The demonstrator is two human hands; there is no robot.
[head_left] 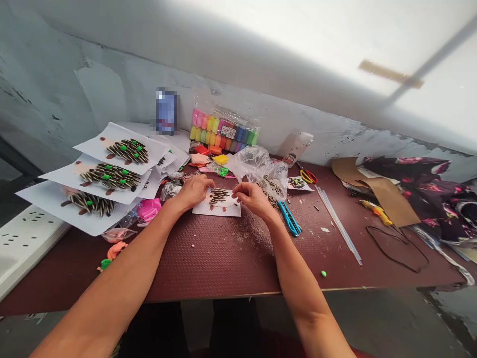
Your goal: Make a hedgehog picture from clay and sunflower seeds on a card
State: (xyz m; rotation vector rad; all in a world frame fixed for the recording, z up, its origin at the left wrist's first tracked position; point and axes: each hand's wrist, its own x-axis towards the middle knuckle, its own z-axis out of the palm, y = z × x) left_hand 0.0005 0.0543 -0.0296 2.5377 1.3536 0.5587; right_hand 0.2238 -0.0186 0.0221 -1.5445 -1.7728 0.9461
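A small white card lies on the table between my hands, with a hedgehog shape on it made of striped sunflower seeds and small brown clay dots. At the card's upper left is my left hand, its fingers curled together; what they hold, if anything, is hidden. Over the right edge of the card, my right hand pinches thumb and fingertips, and the thing between them is too small to name. Just beyond the right hand, loose seeds spill by a clear plastic bag.
Finished hedgehog sheets are stacked at left near a power strip. Coloured clay packs lean on the wall beside a white bottle. Right of the hands lie a blue cutter, scissors, glue sticks and a glue gun.
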